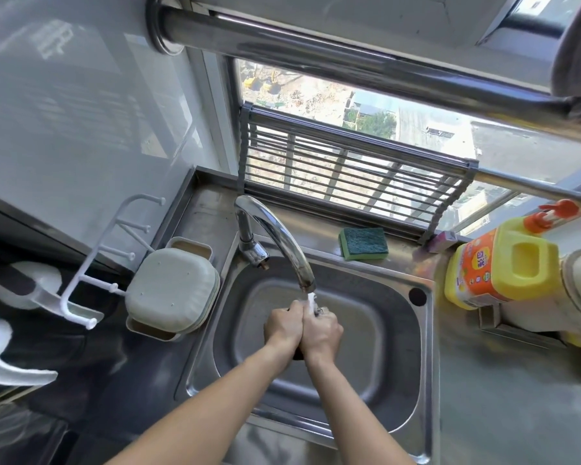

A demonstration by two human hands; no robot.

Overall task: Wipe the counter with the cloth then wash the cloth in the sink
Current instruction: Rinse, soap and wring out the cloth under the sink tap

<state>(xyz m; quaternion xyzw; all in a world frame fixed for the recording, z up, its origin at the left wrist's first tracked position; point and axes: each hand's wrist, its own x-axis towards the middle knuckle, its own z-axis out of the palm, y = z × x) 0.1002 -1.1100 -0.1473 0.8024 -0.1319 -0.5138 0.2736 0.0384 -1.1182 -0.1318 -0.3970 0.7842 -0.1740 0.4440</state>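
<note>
Stainless steel forms the rectangular sink basin [399, 347], which is sunk into the steel tabletop [503, 397] near its far edge, below the window. Over the middle of the basin the left hand [284, 325] and the right hand [321, 332] are pressed side by side, knuckles up, each with its fingers curled round a small white cloth [311, 302]. Only a bunched tip of the cloth can be seen; it sticks out past the fingers on the far side, directly beneath the mouth of the curved chrome tap [282, 239], where a thin stream of water appears to be falling. The rest of the cloth is hidden inside the two fists, so its long axis cannot be told with certainty; it is judged to run away from the body, toward the spout. Neither hand is clearly nearer the tap, and the exposed tip lies between them.

The washing step is judged to be in hand, with rubbing or wringing under the stream likely to be called for.

On the far right of the tabletop a yellow plastic detergent jug [503, 266] with an orange label is stood; printed characters are carried on the label, but they are too blurred to be read. A green-topped yellow sponge [363, 242] is laid on the ledge behind the sink.
</note>
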